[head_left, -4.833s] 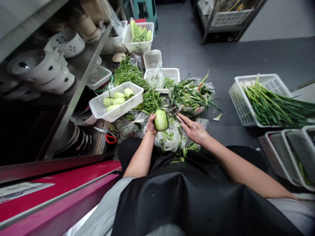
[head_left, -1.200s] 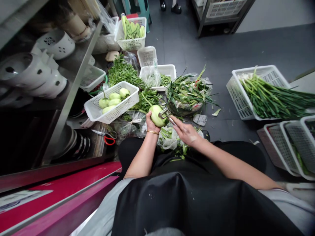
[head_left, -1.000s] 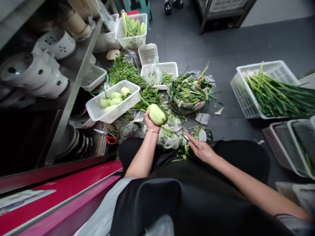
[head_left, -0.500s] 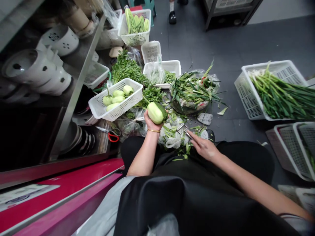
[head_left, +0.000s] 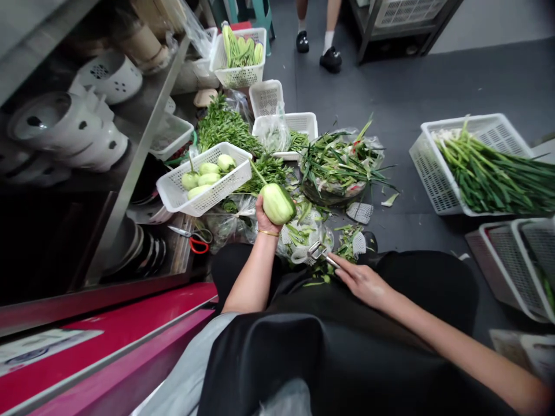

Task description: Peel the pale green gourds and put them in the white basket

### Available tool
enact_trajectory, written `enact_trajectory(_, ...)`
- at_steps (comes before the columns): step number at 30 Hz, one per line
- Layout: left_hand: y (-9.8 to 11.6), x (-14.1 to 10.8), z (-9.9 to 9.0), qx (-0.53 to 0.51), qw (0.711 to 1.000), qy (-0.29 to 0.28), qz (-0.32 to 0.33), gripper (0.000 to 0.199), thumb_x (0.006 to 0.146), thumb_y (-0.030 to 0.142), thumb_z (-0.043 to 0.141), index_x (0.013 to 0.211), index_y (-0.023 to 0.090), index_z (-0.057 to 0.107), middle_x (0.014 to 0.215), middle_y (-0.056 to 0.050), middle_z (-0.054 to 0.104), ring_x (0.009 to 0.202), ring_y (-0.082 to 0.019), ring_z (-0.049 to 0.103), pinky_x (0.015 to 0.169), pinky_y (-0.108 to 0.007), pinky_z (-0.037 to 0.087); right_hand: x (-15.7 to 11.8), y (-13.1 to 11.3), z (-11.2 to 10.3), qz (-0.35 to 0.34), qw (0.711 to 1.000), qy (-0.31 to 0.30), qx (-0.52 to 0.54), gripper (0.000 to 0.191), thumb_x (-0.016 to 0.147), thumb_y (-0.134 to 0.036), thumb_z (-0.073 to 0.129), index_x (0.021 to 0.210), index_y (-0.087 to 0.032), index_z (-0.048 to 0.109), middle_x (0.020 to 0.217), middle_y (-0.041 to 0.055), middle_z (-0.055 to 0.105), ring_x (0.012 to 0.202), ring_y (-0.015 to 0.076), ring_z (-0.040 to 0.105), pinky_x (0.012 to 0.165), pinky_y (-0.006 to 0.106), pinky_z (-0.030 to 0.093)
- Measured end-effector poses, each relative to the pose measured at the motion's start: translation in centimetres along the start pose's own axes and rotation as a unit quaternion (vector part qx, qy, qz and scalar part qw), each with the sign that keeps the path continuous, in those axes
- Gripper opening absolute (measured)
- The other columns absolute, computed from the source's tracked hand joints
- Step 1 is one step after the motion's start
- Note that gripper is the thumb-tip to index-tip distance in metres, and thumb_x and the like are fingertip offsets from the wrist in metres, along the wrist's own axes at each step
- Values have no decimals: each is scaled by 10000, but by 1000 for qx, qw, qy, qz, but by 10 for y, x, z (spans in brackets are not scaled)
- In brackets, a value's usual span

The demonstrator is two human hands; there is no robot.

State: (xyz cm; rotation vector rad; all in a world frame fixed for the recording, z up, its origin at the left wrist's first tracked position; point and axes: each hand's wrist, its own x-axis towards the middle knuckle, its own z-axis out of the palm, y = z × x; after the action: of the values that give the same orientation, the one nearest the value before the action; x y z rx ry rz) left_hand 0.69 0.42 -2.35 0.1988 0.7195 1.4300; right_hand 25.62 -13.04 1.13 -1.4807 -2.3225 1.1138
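Cradling a green vegetable point(head_left: 278, 203) from below and its near left side, the left hand point(head_left: 266, 219) has it in a firm hold out in front of the lap in the head view; most of the fingers are hidden beneath it. Taking the vegetable as the clock's centre, with twelve at the top, its thin stem point(head_left: 258, 172) points to eleven. Much of the surface in sight is pale, with a darker green strip down the right side.

Toward five o'clock, apart from the vegetable, is a metal peeler point(head_left: 318, 252), its handle gripped by the right hand point(head_left: 362, 283) and its head over a plastic bag with peelings point(head_left: 301, 234). At ten sits a white basket point(head_left: 219, 190) holding several pale vegetables point(head_left: 209, 169); scissors point(head_left: 199, 245) with red on the handle lie at eight, leafy greens point(head_left: 225, 127) at eleven and a heap of scraps point(head_left: 342, 164) at two. Toward one, another person's dark shoes point(head_left: 332, 59) stand on the floor.

The vegetable looks plump, firm and fairly weighty for one hand. The pale parts are probably moist and slippery, and could bruise under hard fingertips. A broad palm under the belly seems safest; the stem looks too slender to bear the weight, though it could serve for steadying.
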Motion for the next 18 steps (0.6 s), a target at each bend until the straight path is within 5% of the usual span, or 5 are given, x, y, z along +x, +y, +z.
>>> enact_trajectory(3, 2, -5, 2, 1, 999, -38, -21, 665, 678, 686, 546, 1081, 162, 618, 1015, -126, 672, 1068, -329, 605, 837, -473, 520, 12, -6, -36, -14, 999, 33, -7, 460, 954, -324, 377, 1394, -223, 466, 1245, 60, 629, 1094, 216, 621, 914, 335, 522)
enact_trajectory(8, -7, -12, -3, 30, 993, -101, -50, 622, 609, 616, 649, 1030, 159, 633, 1042, -129, 668, 1128, -356, 567, 895, -490, 498, 95, -60, -88, -95, 986, 136, -2, 460, 940, -288, 401, 1389, -219, 472, 1364, 12, 532, 1230, 193, 516, 1052, 331, 418)
enact_trajectory(11, -12, -9, -8, 31, 996, -78, -11, 569, 581, 549, 694, 1006, 176, 639, 993, -97, 680, 1117, -334, 579, 922, -461, 492, 94, -62, -61, -105, 985, 134, 10, 491, 939, -266, 398, 1427, -209, 417, 1381, 37, 511, 1211, 208, 536, 1028, 349, 444)
enact_trajectory(15, -7, -4, -8, 20, 999, -29, -2, 569, 549, 554, 691, 984, 191, 638, 971, -88, 684, 1095, -318, 593, 910, -453, 501, 25, -22, -3, -44, 998, 38, 4, 480, 945, -279, 396, 1421, -229, 427, 1211, 62, 646, 991, 226, 671, 843, 338, 557)
enact_trajectory(18, 0, -5, -2, 21, 998, -53, -21, 637, 555, 613, 650, 1020, 179, 627, 1029, -118, 672, 1118, -339, 579, 889, -477, 509, -3, -4, -9, 1, 1000, 30, -5, 454, 942, -282, 405, 1390, -247, 471, 1168, 45, 672, 996, 220, 669, 846, 326, 556)
